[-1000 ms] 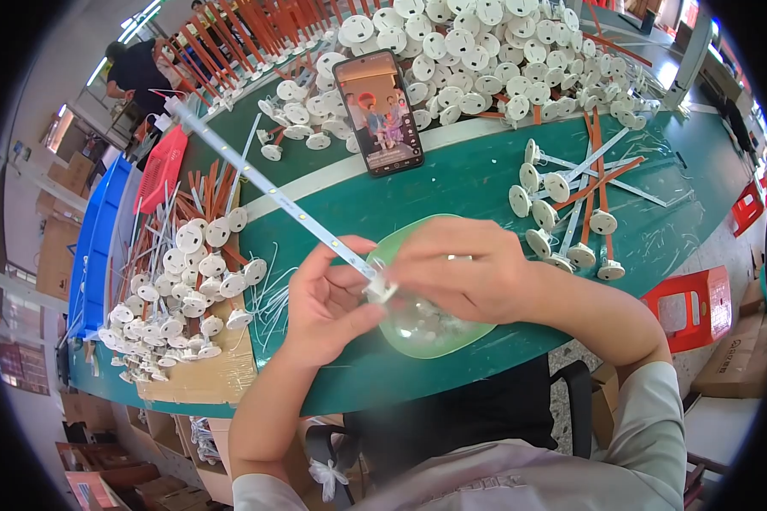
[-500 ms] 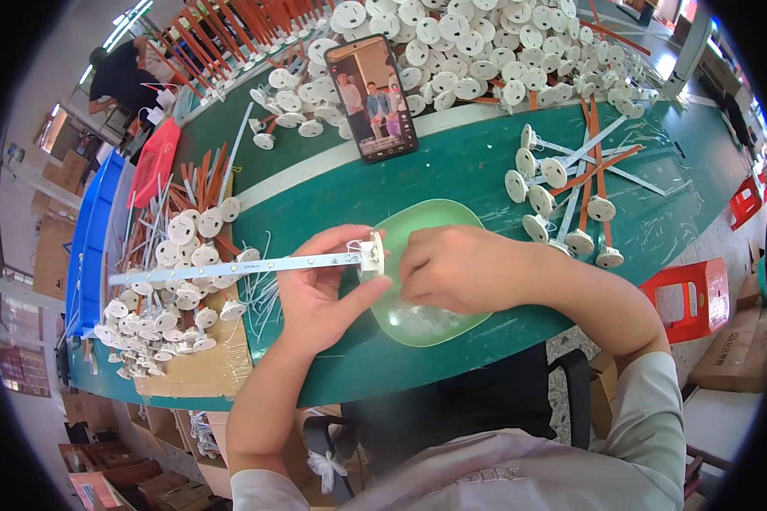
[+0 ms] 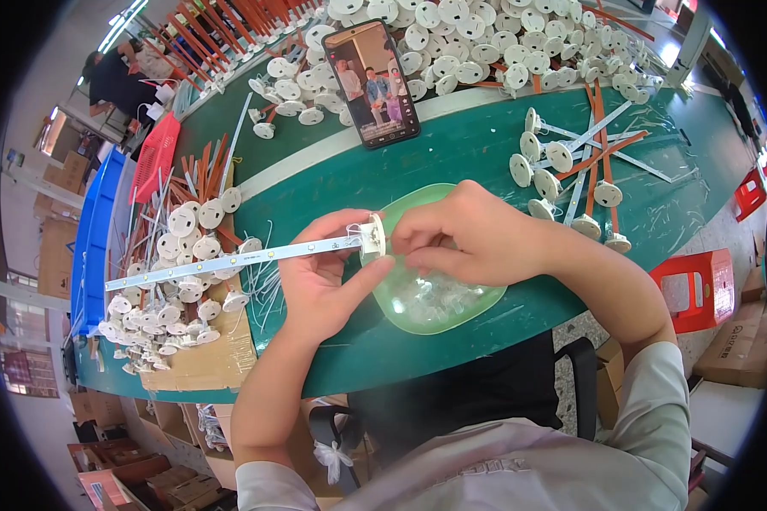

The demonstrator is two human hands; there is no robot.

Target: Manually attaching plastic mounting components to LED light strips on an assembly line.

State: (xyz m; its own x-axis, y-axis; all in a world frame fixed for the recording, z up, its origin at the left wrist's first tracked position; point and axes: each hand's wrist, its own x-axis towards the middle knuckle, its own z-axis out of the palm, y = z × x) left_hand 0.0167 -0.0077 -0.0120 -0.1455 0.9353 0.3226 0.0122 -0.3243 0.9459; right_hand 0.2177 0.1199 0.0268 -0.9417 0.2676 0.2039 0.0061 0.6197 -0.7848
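Note:
My left hand grips an LED light strip by its round white base, between thumb and fingers. The slim pale strip points left, over a pile of similar strips, and thin wires show where it joins the base. My right hand is just right of the base, above a light-green bowl. Its thumb and fingertips are pinched together; whatever is between them is too small or hidden to tell. Small clear pieces lie in the bowl.
Strips with white bases are heaped on cardboard at left, beside a blue bin and red basket. A phone leans against a large heap of white bases. More strips lie at right; a red stool stands beyond.
My right hand has risen slightly from the bowl and turned its fingertips toward the base, uncovering more of the clear pieces. My left hand still holds the strip. The whole view has shifted slightly.

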